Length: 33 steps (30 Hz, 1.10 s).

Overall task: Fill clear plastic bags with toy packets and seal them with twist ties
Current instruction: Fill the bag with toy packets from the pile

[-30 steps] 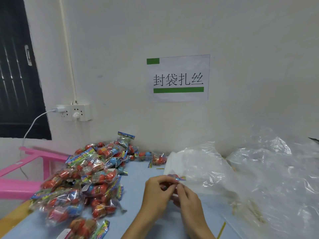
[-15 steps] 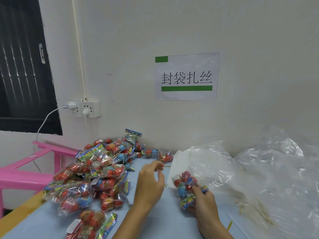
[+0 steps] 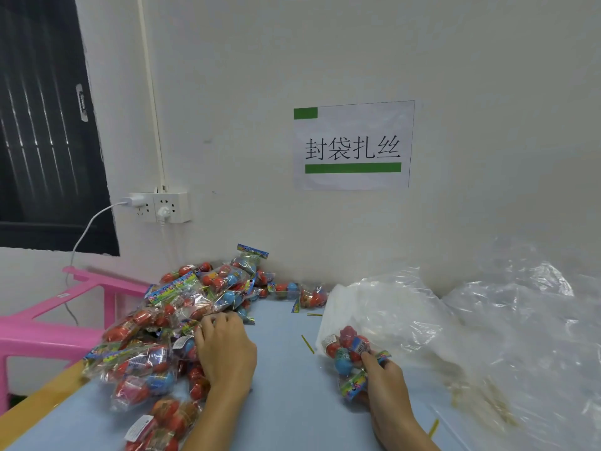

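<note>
— Toy packets (image 3: 169, 333), where are they?

— Most lie in a heap at about nine o'clock on the blue table (image 3: 286, 395), running back to the wall. My left hand (image 3: 224, 356) rests on the heap's near edge with its fingers curled down into the packets; whether they have actually closed on one I cannot tell.

— And your right?

— My right hand (image 3: 387, 382), at about four o'clock, grips a filled bag (image 3: 348, 353) of red and blue toys, fingers and thumb closed on its gathered end.

— The empty bags?

— Crumpled clear plastic bags (image 3: 487, 323) are piled from two to four o'clock, just beyond the held one. Loose twist ties (image 3: 307, 344) lie on the table between my hands, another near five o'clock.

— Anything else?

— At eleven o'clock a paper sign (image 3: 353, 145) hangs on the wall; a pink stool (image 3: 48, 333) stands at nine o'clock beside the table.
</note>
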Each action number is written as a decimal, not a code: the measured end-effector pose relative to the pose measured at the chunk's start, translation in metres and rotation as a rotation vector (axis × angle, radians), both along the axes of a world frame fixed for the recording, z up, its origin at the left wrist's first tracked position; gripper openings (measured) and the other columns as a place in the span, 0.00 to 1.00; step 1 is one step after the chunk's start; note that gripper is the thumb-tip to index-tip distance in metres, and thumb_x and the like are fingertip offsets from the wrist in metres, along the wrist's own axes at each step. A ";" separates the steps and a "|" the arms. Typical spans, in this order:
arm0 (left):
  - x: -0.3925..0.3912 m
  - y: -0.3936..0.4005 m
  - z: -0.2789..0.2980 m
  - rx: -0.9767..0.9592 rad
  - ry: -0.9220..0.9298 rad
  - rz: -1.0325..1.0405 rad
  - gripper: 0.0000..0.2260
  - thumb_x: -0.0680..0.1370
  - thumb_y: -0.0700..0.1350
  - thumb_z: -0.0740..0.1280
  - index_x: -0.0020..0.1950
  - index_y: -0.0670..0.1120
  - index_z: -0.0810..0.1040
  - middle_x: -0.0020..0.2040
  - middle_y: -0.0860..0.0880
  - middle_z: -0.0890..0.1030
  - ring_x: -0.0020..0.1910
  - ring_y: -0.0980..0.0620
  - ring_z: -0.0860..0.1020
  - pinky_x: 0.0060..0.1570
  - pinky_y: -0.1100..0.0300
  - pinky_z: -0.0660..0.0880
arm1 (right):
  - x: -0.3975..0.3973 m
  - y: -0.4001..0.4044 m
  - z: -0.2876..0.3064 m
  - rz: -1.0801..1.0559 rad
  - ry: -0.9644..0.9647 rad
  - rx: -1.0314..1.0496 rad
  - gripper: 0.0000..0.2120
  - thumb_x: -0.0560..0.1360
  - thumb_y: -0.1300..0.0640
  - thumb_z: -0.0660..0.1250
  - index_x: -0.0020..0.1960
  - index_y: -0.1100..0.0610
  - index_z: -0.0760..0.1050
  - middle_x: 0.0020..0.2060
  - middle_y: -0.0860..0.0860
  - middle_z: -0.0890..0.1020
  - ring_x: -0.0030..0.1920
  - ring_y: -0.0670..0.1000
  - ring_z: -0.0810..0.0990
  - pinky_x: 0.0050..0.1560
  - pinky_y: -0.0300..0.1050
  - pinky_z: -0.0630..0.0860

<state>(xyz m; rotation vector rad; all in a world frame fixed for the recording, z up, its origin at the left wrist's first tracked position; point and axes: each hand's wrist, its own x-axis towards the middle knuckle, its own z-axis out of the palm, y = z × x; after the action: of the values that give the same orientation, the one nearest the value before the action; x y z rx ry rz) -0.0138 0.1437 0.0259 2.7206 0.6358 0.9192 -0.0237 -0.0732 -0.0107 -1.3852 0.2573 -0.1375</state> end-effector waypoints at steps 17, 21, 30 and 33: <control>0.000 -0.029 0.019 -0.570 -0.707 -0.546 0.07 0.78 0.36 0.69 0.48 0.46 0.84 0.39 0.55 0.84 0.38 0.59 0.81 0.39 0.73 0.73 | -0.001 0.000 0.004 0.036 0.021 -0.028 0.09 0.82 0.59 0.62 0.46 0.58 0.79 0.43 0.57 0.86 0.48 0.59 0.85 0.57 0.59 0.80; 0.007 -0.033 0.015 -1.153 -0.661 -0.497 0.08 0.80 0.39 0.68 0.44 0.49 0.82 0.37 0.54 0.85 0.40 0.56 0.83 0.38 0.65 0.78 | -0.002 0.000 0.006 0.042 0.007 -0.020 0.10 0.83 0.57 0.60 0.49 0.57 0.79 0.47 0.56 0.86 0.50 0.58 0.84 0.59 0.59 0.79; 0.007 -0.062 -0.006 -1.680 -0.311 -0.508 0.04 0.81 0.33 0.64 0.50 0.39 0.77 0.35 0.40 0.79 0.32 0.48 0.76 0.28 0.60 0.80 | -0.004 0.003 0.008 0.049 -0.027 -0.028 0.14 0.84 0.55 0.59 0.47 0.59 0.81 0.41 0.58 0.87 0.45 0.61 0.85 0.46 0.59 0.82; 0.004 -0.072 -0.013 -1.592 -0.248 -0.547 0.07 0.80 0.32 0.62 0.49 0.39 0.79 0.30 0.43 0.79 0.27 0.52 0.77 0.28 0.60 0.78 | -0.006 0.002 0.009 0.071 -0.054 -0.025 0.14 0.84 0.55 0.58 0.49 0.58 0.81 0.42 0.57 0.87 0.46 0.61 0.85 0.39 0.55 0.83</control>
<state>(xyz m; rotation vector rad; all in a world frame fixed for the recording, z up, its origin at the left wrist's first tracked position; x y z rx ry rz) -0.0096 0.0717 0.0128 1.1842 0.2711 0.2786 -0.0300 -0.0710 -0.0018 -1.4118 0.1620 -0.1191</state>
